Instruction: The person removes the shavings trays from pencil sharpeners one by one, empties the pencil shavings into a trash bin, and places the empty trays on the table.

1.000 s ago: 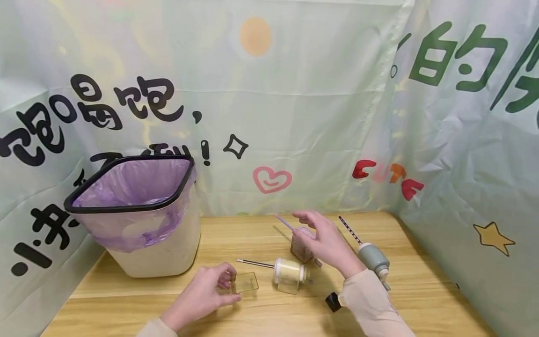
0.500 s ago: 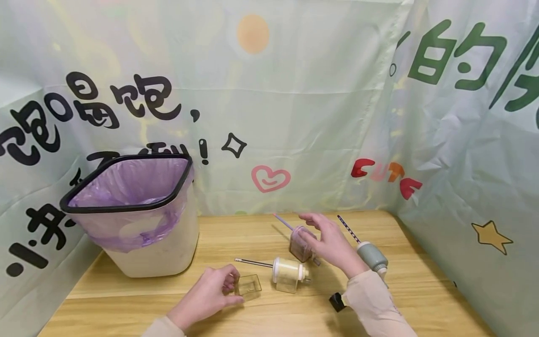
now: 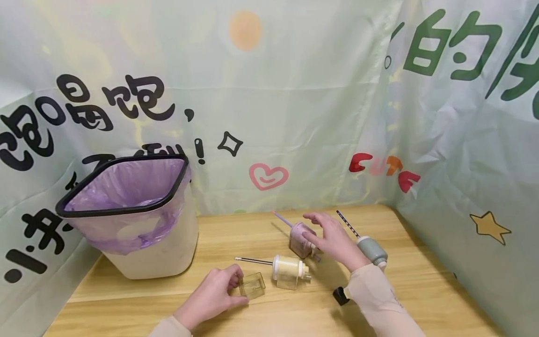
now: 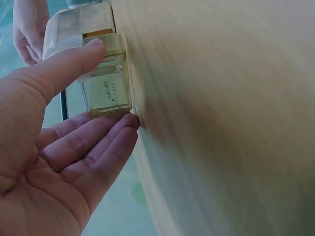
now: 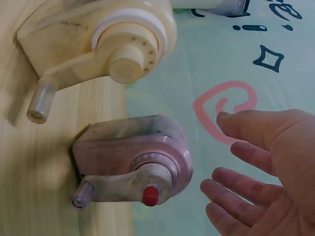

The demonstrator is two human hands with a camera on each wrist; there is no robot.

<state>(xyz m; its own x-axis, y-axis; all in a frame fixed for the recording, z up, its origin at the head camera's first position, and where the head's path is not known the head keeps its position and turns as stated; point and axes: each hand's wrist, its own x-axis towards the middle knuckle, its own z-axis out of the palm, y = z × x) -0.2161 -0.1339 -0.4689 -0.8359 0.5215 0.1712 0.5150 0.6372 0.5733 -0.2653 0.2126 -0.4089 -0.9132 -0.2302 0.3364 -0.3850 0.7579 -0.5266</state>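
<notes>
My left hand (image 3: pixel 212 295) pinches a small clear yellowish shavings tray (image 3: pixel 252 285) low over the table. In the left wrist view the thumb lies on one end of this tray (image 4: pixel 108 91) and the fingertips are at the other. Just right of it a cream crank pencil sharpener (image 3: pixel 288 268) lies with a dark pencil (image 3: pixel 254 260) in it. My right hand (image 3: pixel 337 241) hovers beside a purple crank sharpener (image 3: pixel 300 241) holding a purple pencil (image 3: pixel 283 218). Its fingers are spread and hold nothing; the right wrist view shows a gap to the purple sharpener (image 5: pixel 133 160).
A grey-blue sharpener (image 3: pixel 372 250) with a patterned pencil (image 3: pixel 347 223) lies right of my right hand. At left stands a bin (image 3: pixel 177 248) with a purple liner. Printed cloth (image 3: pixel 294 117) hangs behind the wooden table (image 3: pixel 236 229).
My left hand has moved slightly right with the shavings tray, nearer the cream sharpener. The right hand has drawn a little away from the purple sharpener.
</notes>
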